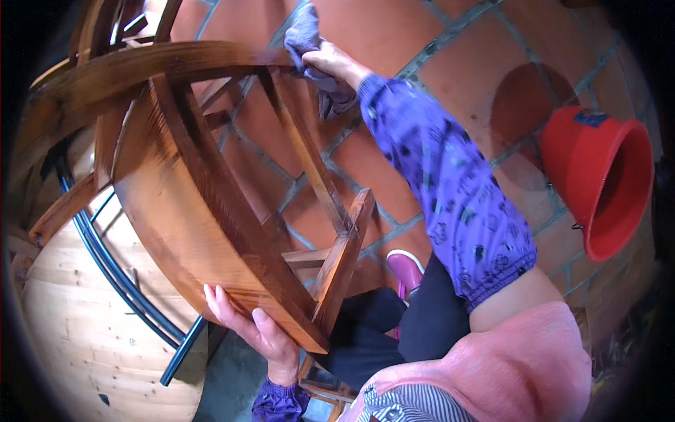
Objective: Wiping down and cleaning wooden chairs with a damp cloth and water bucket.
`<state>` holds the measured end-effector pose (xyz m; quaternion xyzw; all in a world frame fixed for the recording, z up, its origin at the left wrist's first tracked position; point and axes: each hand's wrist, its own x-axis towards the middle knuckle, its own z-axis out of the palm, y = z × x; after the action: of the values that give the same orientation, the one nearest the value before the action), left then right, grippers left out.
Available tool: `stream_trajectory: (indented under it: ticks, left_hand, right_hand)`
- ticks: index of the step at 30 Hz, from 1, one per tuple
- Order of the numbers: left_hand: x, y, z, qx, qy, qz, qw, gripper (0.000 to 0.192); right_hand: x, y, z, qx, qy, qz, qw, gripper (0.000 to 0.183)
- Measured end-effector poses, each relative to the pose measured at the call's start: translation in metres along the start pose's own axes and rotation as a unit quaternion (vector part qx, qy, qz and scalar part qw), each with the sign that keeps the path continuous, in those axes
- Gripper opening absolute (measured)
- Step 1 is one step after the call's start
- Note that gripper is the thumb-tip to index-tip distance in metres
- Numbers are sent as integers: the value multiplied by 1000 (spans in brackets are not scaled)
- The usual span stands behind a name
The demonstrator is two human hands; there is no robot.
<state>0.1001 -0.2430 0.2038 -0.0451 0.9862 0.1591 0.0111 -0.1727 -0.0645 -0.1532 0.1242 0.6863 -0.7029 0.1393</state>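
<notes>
A brown wooden chair [174,195] lies tipped over in front of me, its seat turned to the left and its legs to the right. My left hand [258,332] grips the near end of the seat, with fingers and thumb against the wood. Farther out, my right hand [332,60] holds a crumpled grey cloth [303,34] at the end of a curved back post [211,55]. Part of the cloth hangs below that hand. Whether the cloth presses on the post's end is hard to tell.
A red plastic bucket [580,163] stands on the terracotta tile floor [464,89] at right. Left of the chair is a round pale wooden tabletop [79,311] with dark metal tube legs [126,285]. More wooden furniture [97,26] is at upper left. My pink shoe [405,269] is below the chair legs.
</notes>
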Motion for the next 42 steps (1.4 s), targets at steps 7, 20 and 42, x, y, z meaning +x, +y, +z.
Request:
stream_trajectory:
  ticks: [7,20,42]
  left_hand:
    - [0,-1,-2,6,-1,24,1000,53]
    - [3,2,2,9,-4,16,1000,52]
    - [4,-4,10,-18,33,56,998,46]
  right_hand:
    - [-37,21,13,-113,0,-70,991,46]
    - [47,66,15,82,-36,-271,958,50]
    - [-143,-19,40,170,-79,-17,982,53]
